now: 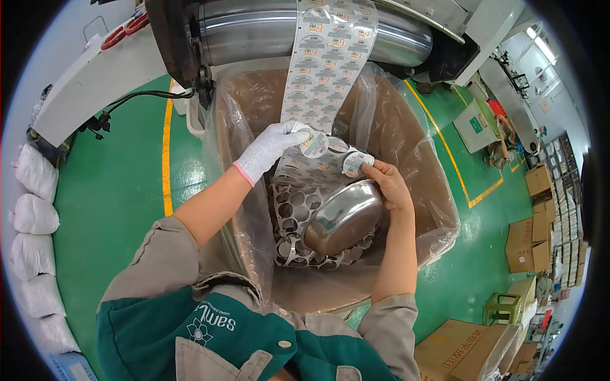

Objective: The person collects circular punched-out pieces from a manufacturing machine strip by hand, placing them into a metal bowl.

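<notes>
My left hand (270,149), in a white glove with a pink cuff, pinches a round printed foil lid (314,145). My right hand (390,185) is bare and grips another round printed lid (356,165) between thumb and fingers. A printed foil web (327,66) hangs from a steel roller (251,32) and runs down behind both hands. Just under my right hand, a shiny metal bowl (346,214) lies tilted on punched-out foil scrap (295,209), which is full of round holes. The inside of the bowl is hidden.
A large box with a clear plastic liner (289,289) surrounds the scrap. Black cables (146,94) stick out at the left of the machine. White sacks (35,219) line the left side; cardboard boxes (464,349) and a green stool (502,308) stand at the right.
</notes>
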`<state>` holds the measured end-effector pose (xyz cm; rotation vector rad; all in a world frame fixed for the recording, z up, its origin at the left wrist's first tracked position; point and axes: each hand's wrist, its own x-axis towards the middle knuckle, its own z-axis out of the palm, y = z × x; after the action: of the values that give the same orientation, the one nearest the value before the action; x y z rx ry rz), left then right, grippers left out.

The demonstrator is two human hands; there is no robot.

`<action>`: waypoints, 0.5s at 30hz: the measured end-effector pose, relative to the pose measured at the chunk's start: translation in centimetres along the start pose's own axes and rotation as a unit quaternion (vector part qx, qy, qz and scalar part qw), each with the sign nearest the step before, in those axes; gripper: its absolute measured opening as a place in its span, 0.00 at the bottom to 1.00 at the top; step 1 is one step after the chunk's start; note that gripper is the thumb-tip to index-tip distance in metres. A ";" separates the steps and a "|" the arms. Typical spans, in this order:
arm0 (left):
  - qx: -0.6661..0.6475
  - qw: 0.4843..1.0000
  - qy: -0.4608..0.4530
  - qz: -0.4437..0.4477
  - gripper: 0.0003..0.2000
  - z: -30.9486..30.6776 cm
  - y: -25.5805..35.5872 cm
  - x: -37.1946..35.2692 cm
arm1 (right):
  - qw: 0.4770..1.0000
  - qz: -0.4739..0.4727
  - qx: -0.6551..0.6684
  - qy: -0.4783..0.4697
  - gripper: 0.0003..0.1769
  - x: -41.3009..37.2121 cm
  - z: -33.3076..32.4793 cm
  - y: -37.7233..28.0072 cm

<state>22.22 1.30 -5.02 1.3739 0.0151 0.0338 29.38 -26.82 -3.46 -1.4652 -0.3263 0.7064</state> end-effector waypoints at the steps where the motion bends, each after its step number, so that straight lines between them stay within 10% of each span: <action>1: 0.005 1.000 0.014 0.001 0.09 0.1 0.3 -0.1 | 1.000 0.003 0.008 -0.004 0.13 -0.1 0.1 -0.1; 15: 0.276 0.948 0.082 0.138 0.16 2.2 2.5 -1.8 | 0.978 0.013 0.184 0.099 0.13 0.8 4.6 -0.2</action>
<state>20.44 -0.39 -2.21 1.9218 -0.0308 0.4060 27.26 -22.70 -2.94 -1.1746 -0.0179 0.5981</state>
